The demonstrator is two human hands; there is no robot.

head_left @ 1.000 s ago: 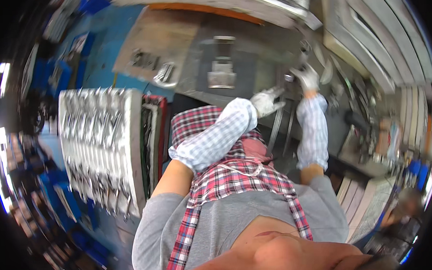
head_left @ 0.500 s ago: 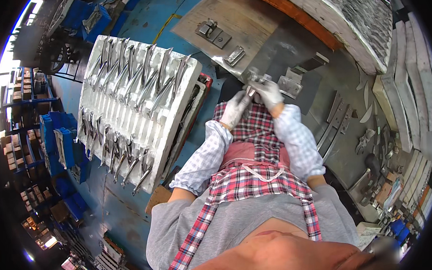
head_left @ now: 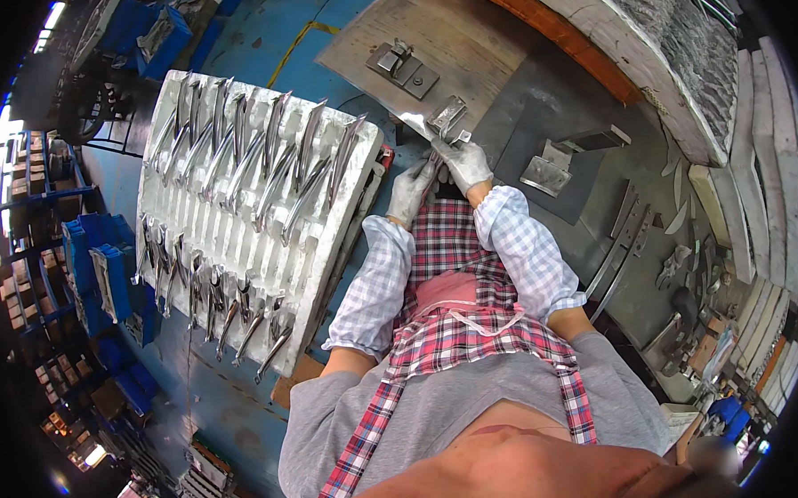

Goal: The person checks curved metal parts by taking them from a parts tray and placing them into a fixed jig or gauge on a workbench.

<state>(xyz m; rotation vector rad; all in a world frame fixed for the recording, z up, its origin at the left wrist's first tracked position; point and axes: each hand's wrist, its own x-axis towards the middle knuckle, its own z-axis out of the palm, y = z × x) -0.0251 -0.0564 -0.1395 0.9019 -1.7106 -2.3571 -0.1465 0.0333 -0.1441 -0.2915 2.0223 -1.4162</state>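
Observation:
Both my hands wear pale gloves and meet beyond my plaid apron, by the near edge of the table. My left hand (head_left: 410, 191) is closed, its fingertips against those of the other hand; what lies in them is hidden. My right hand (head_left: 468, 165) is closed at the end of a bright, shiny metal piece (head_left: 417, 124), mostly lost in glare. Just past the fingers is a small metal block fixture (head_left: 447, 114). Farther off on the wooden board (head_left: 461, 33) sits a metal clamp fixture (head_left: 403, 69).
At left a white foam tray (head_left: 307, 293) carries two rows of shiny curved metal parts (head_left: 274, 139). Right of my hands, a bracket-like metal fixture (head_left: 547, 169) stands on a dark mat (head_left: 583, 187). Long metal strips (head_left: 620, 244) and scraps lie on the table farther right.
Both hands have shifted left and slightly away from me, toward the small block fixture. The shiny piece now shows as a bright streak left of my right fingers.

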